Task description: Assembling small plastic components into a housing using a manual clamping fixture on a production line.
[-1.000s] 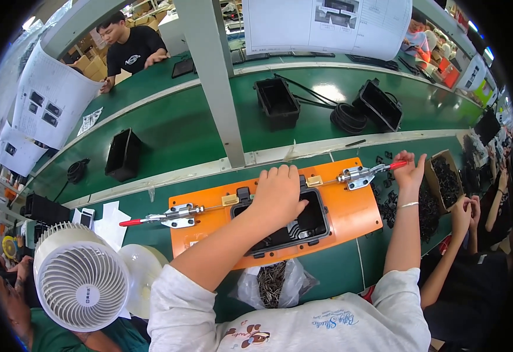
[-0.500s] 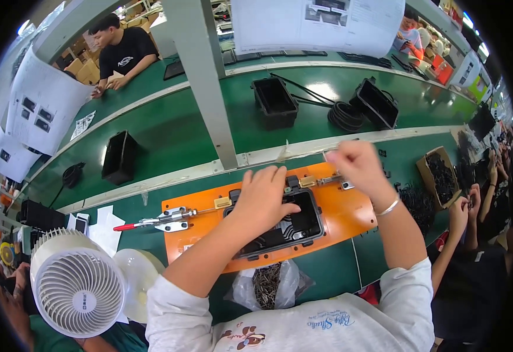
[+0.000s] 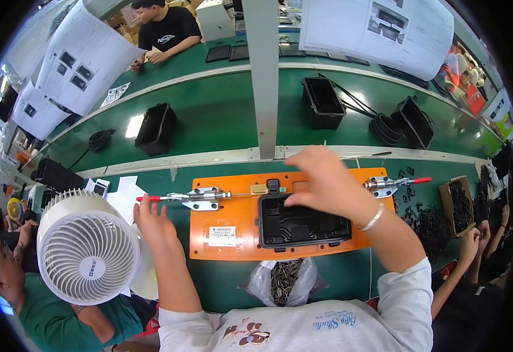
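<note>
A black plastic box with an open top lies on an orange fixture plate. My right hand hovers over its far right edge, thumb and fingers apart. Beneath that hand, part of the box's rim is hidden. My left hand is at the red handle of the left toggle clamp, fingers loosely stretched; whether they touch it is unclear. From this clamp a rod runs to a yellow block by the box. The right toggle clamp has its red handle pointing outward.
A clear bag of small metal screws or pins sits nearest me. At left stands a white fan. A carton of black parts is on the right, beside a co-worker's hands. More black boxes stand beyond the metal post.
My left hand has gone from the box to the left clamp's handle. My right hand has come from the right clamp to above the box. The view has swung left.
</note>
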{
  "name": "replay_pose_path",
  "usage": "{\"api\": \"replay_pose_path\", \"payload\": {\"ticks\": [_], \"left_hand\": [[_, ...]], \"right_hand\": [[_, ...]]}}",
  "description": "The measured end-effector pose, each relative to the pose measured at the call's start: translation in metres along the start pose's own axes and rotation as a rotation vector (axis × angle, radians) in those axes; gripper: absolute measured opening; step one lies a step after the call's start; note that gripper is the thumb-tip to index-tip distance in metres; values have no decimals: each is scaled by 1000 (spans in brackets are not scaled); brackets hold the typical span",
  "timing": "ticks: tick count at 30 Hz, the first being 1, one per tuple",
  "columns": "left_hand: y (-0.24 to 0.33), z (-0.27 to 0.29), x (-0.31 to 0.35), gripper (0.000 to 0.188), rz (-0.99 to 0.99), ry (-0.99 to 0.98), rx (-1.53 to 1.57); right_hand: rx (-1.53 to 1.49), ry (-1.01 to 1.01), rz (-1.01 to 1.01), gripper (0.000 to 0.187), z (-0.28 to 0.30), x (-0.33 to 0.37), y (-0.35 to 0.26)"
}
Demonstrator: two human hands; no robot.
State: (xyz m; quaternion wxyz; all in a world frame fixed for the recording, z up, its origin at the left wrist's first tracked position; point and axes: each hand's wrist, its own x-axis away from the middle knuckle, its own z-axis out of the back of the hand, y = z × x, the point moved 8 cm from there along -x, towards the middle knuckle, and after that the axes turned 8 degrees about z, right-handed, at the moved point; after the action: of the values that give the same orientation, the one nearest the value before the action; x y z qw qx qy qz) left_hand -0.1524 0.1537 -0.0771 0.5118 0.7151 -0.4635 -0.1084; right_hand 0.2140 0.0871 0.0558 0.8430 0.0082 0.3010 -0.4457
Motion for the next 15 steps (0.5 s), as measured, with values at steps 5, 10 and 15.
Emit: {"api": "replay_pose_path", "payload": {"ticks": [5,10,15], "left_hand": [[-12,-31,-30,28,84,-71,258],[71,-95,44,26,-379,-292,47],[54,-133,77,33,-524,-556,-384]], "right_hand": [[74,-232,-56,55,-59,-14,3],[-30,-352,-182,57,-73,-11,8],[-30,-363,-200,56,-71,-12,8]]}}
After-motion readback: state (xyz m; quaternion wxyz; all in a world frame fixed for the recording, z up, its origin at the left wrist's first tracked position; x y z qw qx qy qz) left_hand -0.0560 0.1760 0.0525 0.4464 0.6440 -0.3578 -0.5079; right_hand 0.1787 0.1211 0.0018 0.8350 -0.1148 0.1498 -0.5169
